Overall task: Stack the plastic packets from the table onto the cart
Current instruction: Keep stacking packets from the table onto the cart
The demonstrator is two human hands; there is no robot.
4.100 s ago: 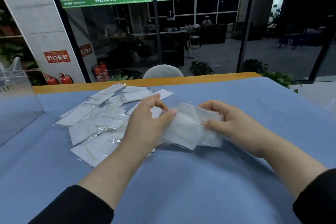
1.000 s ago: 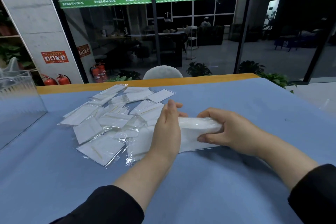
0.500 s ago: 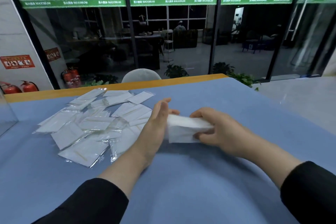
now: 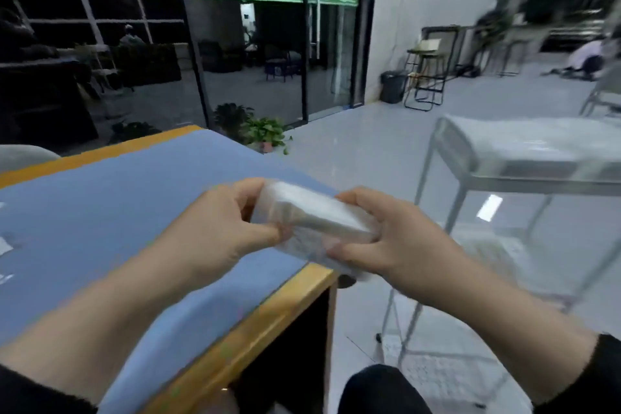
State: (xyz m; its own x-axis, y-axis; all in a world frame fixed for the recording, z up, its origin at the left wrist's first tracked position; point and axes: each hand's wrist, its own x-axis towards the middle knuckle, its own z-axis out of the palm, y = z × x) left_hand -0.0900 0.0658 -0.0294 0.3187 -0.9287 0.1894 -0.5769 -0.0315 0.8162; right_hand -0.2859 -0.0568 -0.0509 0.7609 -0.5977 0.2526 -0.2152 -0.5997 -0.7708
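Both hands hold a thick stack of packets (image 4: 316,222) in the air, over the corner of the blue surface (image 4: 100,212). The left hand (image 4: 215,232) and right hand (image 4: 396,245) are wrapped around its ends. The packets look white, flat and shiny. A metal cart (image 4: 470,158) stands nearby.

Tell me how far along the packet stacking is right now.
Done: the cart's top shelf already carries a layer of white packets. In hand: the left hand and right hand grip a squared-up bundle of packets over the table's corner, not yet on the cart. Left: setting this bundle down, plus a few loose packets at the table's left edge.
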